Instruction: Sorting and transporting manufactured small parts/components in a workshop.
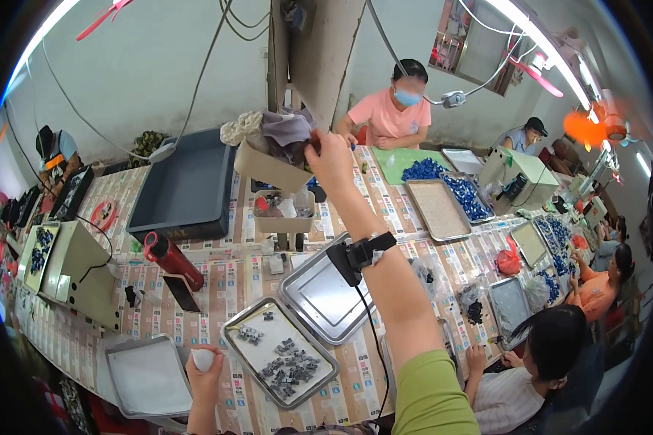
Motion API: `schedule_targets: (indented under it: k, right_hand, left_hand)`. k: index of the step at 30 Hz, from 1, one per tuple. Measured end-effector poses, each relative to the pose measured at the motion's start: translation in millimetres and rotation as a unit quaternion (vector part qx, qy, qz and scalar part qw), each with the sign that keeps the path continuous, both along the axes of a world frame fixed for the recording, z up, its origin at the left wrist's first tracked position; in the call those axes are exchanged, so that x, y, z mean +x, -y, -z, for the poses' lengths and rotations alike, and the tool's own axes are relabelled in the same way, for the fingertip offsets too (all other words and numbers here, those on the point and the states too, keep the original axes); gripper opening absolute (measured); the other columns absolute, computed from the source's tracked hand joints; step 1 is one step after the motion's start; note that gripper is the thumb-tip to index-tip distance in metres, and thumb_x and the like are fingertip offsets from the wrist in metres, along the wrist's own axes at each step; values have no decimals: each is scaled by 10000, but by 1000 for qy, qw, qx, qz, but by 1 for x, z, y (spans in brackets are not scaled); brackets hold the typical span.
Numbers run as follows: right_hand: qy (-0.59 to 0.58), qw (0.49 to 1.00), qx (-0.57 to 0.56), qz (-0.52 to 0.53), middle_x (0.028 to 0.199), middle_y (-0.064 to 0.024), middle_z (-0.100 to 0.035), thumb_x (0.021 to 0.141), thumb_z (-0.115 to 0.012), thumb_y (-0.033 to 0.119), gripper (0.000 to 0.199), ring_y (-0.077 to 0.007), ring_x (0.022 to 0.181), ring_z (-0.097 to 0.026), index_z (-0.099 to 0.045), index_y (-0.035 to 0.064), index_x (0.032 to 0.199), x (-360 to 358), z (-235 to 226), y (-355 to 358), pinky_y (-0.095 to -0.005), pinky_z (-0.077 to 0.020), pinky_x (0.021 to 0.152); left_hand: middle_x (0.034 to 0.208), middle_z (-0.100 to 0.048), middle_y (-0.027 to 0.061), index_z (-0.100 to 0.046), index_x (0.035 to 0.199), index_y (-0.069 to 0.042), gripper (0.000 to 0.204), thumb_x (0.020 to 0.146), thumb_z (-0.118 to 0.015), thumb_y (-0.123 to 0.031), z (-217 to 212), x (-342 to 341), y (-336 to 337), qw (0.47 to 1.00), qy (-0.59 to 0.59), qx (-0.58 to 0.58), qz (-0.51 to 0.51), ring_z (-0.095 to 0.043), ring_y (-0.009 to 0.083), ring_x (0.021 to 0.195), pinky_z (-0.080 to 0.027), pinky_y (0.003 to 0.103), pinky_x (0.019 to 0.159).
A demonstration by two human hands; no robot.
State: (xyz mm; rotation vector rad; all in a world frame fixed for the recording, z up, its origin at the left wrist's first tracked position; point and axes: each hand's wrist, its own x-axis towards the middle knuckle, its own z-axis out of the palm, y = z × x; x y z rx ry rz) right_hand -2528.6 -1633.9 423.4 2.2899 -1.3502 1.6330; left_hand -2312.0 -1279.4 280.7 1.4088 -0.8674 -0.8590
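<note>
Head view: a small rounded white object, perhaps a cup [202,358], is held at the near left by the left hand [204,377], whose fingers are closed around it. The right hand [331,161] is stretched toward the far middle, to the right end of a beige plastic bin [272,167] from which a crumpled grey-mauve cloth [289,129] rises. Its fingers are bent and partly drawn together; whether cloth or rim is gripped cannot be told.

Contact is best made lightly, since the bin looks tilted and could be tipped by a tug at one end. The white object should be kept upright, and well apart from the loose grey parts [286,366] in the white-lined metal tray [286,326].

The right fingertips are largely hidden, as is the bin's support. The white object's inside cannot be made out, and the left forearm is cut off by the lower edge.
</note>
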Motion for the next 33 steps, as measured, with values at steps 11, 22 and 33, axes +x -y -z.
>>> schedule_targets:
  k: [11, 22, 33]
  right_hand:
    - [26, 997, -58, 34, 961, -155, -553, 683, -626, 99, 300, -314, 843, -532, -511, 27, 950, -6, 11, -24, -384, -417, 756]
    - [156, 987, -7, -49, 1081, -201, -504, 747, -553, 62, 439, -343, 1008, -483, -419, -17, 1157, -9, 50, -42, -381, -380, 878]
    - [254, 956, 112, -94, 810, -136, -555, 743, -546, 56, 236, -280, 732, -557, -492, 38, 972, -34, 54, -84, -354, -431, 628]
  left_hand:
    - [777, -546, 10, -528, 859, -47, 170, 727, -611, 23, 2, -6, -5, 1000, -14, 25, -5, -495, 76, 704, -398, 209, 652]
    - [793, -472, -13, -498, 881, -71, 164, 743, -579, -36, 25, -4, 2, 1000, 12, -21, 4, -422, 54, 679, -332, 197, 588]
    - [1010, -528, 125, -484, 1083, 16, 382, 738, -648, -4, -19, -62, 13, 997, -4, 66, 45, -506, 188, 899, -440, 313, 768]
